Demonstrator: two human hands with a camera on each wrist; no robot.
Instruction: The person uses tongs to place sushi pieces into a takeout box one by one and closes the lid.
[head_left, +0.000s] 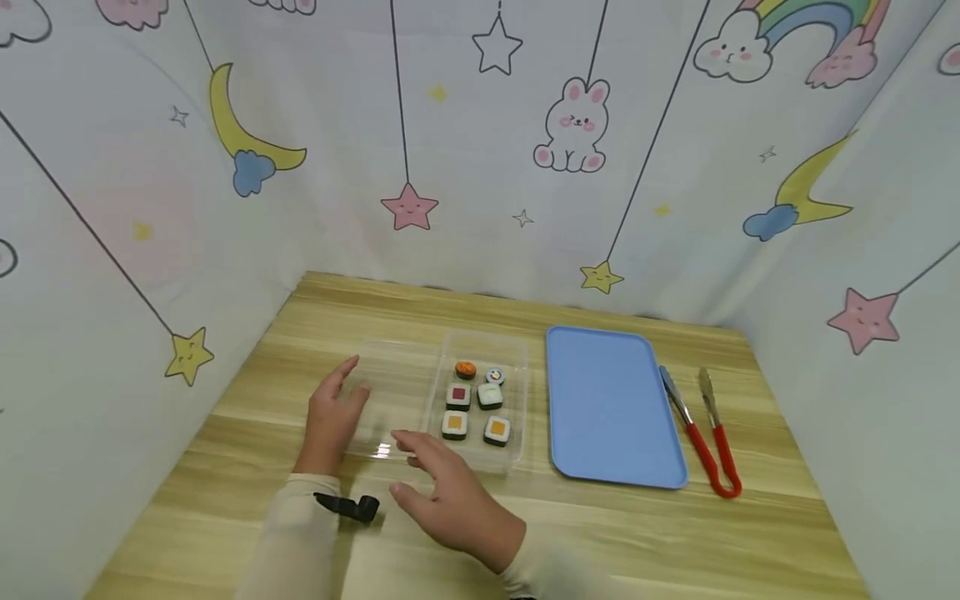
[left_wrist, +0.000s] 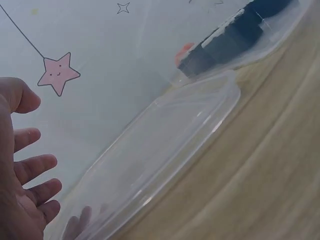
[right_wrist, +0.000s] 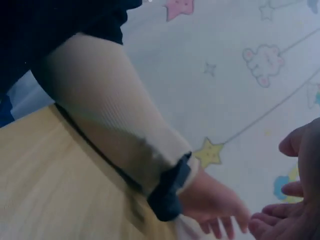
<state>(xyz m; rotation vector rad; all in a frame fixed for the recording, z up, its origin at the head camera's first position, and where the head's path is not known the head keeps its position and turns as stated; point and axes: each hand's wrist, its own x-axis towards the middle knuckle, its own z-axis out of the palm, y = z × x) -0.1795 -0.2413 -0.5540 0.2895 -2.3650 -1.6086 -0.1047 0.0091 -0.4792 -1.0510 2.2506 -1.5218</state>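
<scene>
A clear plastic box lies opened out on the table. Its see-through lid (head_left: 397, 358) is on the left, and the clear tray (head_left: 519, 392) on the right holds several sushi pieces (head_left: 459, 397). My left hand (head_left: 330, 423) is at the lid's left edge, fingers spread and holding nothing; the left wrist view shows the lid (left_wrist: 145, 145) just beyond those fingers (left_wrist: 37, 169). Over the front of the lid and tray is my right hand (head_left: 459, 504), fingers loosely extended, nothing in its grasp. In the right wrist view, my right hand (right_wrist: 290, 212) overlaps the left hand (right_wrist: 212, 200).
To the right of the tray lies a blue rectangular board (head_left: 615, 404) with a raised rim. Beside it are tongs (head_left: 703, 446) with red handles, spread apart. White curtains (head_left: 480, 150) with cartoon prints surround the wooden table (head_left: 600, 533) at the back and sides.
</scene>
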